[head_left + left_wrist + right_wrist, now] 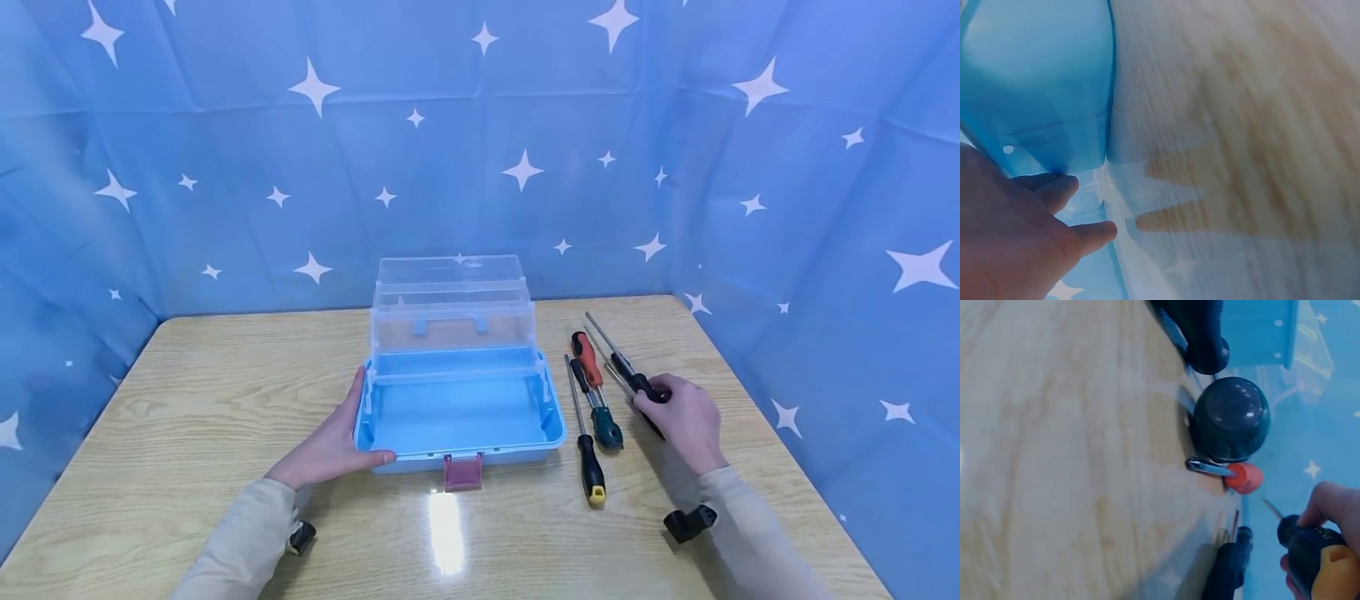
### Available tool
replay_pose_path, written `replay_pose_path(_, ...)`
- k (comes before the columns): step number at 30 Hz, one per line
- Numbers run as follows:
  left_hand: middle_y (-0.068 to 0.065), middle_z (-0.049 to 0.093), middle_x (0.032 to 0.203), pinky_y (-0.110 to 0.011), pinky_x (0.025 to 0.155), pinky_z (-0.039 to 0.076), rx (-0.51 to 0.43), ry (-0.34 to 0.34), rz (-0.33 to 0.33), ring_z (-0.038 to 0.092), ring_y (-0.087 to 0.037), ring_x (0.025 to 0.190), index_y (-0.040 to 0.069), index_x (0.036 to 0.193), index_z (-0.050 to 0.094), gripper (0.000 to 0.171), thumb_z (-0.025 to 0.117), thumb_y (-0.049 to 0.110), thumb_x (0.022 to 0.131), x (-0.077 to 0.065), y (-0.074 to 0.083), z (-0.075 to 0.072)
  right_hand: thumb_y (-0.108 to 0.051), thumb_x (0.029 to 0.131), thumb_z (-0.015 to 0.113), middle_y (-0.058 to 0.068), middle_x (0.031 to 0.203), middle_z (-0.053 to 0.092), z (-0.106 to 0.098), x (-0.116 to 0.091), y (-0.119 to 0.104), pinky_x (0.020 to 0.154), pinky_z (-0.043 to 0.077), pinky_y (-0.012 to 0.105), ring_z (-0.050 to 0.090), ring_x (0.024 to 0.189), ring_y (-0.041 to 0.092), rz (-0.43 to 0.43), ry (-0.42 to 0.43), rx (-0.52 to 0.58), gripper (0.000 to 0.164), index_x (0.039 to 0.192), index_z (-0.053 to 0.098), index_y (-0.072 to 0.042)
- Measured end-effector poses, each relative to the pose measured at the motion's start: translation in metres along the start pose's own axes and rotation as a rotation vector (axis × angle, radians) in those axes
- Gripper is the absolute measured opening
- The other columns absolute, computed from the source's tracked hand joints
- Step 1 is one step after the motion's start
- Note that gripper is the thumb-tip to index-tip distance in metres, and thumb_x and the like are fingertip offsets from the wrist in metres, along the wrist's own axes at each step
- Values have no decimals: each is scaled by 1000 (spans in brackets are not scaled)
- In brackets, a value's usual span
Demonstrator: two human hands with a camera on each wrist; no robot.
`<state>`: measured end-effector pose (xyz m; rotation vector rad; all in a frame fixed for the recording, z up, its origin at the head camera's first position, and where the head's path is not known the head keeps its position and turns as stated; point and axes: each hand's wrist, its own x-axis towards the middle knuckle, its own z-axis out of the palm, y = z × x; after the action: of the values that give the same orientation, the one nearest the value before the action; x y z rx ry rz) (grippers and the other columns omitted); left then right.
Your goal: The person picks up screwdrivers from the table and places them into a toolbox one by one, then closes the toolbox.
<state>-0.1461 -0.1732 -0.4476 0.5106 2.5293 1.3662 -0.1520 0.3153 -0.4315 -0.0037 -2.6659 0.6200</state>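
A light-blue toolbox (457,417) stands on the table with its clear lid (453,325) raised at the back. My left hand (333,442) rests against its left front corner, thumb along the front rim and straight fingers on the side wall, as the left wrist view also shows. My right hand (686,417) grips a screwdriver (1310,556) by its black handle with an orange-yellow part, its shaft pointing away and to the left. Just under that hand, another black-handled screwdriver (1225,569) lies on the table.
Between box and right hand lie several screwdrivers: a black one with a yellow end (590,467), a dark green one (607,429), a red-and-black one (585,354). A pink latch (462,472) hangs at the box's front. Blue star-patterned cloth (480,150) surrounds the table's back and sides.
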Motion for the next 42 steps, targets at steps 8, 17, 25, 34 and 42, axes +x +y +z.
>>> replay_pose_path(8,-22,4,158,-64,105,23,-15,3,12,15,-46,140,15,154,-15,126,82,32,76,1,-1,0,-18,82,72,15,82,70,-2,2,4,55,43,37,62,67,28,-42,26,41,23,98,72,0)
replay_pose_path(17,-23,2,158,-64,105,23,-16,1,-2,13,-46,140,12,153,-15,125,82,31,76,1,-1,0,-16,83,72,13,84,70,-7,3,3,58,41,31,63,72,27,-68,34,98,23,101,73,-1)
replay_pose_path(25,-21,2,159,-64,105,23,-26,0,-2,11,-45,141,15,154,-15,126,82,34,76,1,-2,0,-12,82,73,12,84,71,-12,9,2,56,41,16,64,71,22,-91,43,160,22,101,73,0)
replay_pose_path(34,-22,3,159,-64,105,24,-34,-6,5,12,-46,141,17,153,-16,126,82,35,76,-2,-2,-1,-9,84,73,16,90,71,-23,13,-9,55,45,11,59,71,-1,-101,7,252,22,103,73,2)
replay_pose_path(42,-19,1,159,-64,106,22,-73,-10,7,10,-45,142,25,153,-17,126,83,30,77,-1,-4,0,-8,86,71,16,95,70,-34,19,-16,60,45,10,57,75,-2,-144,-24,291,24,109,72,0)
